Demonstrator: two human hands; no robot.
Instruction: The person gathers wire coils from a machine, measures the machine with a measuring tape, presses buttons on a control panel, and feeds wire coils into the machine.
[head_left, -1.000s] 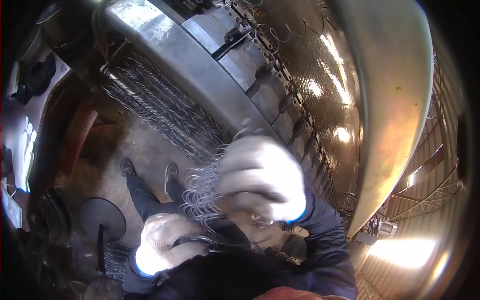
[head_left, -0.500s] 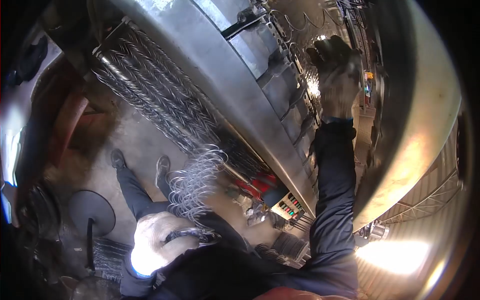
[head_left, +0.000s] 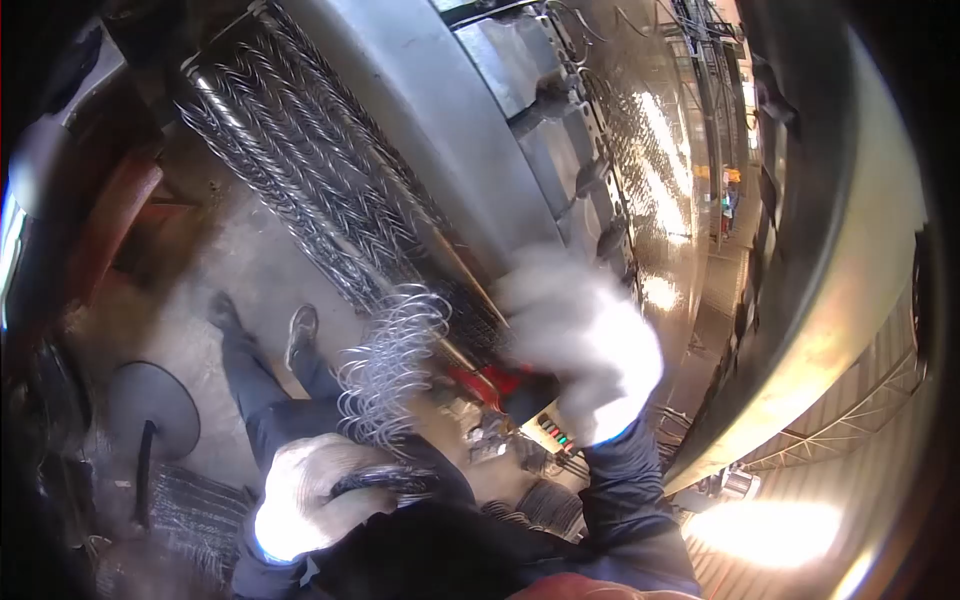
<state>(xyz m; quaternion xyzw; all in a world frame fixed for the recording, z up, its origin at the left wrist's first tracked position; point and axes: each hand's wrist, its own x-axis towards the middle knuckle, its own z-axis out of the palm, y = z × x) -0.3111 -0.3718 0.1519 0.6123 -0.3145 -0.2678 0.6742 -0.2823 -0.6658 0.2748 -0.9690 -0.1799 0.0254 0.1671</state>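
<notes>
My left hand [head_left: 320, 490], in a pale glove, is low in the view in front of my body. Its fingers are wrapped round a bundle of wire coils [head_left: 395, 360], whose loose loops fan out upward from the fist. Motion smears my right hand [head_left: 590, 340], also in a pale glove, so its fingers cannot be made out. It hovers over the edge of a smooth metal beam [head_left: 440, 130] and hides part of it. Just below that hand sits a control panel [head_left: 548, 433] with red and green buttons.
A hanging mass of zigzag wire [head_left: 310, 170] runs along the beam's left side. Right of the beam are plates with black clamps [head_left: 590, 180] and a shiny mesh-like surface [head_left: 655, 180]. A round disc on a stand [head_left: 155, 410] is on the floor at left.
My right hand has come back from the far clamps, down and left toward me, and now blurs near the control panel. My left hand still grips the wire coils. The view has shifted slightly.
</notes>
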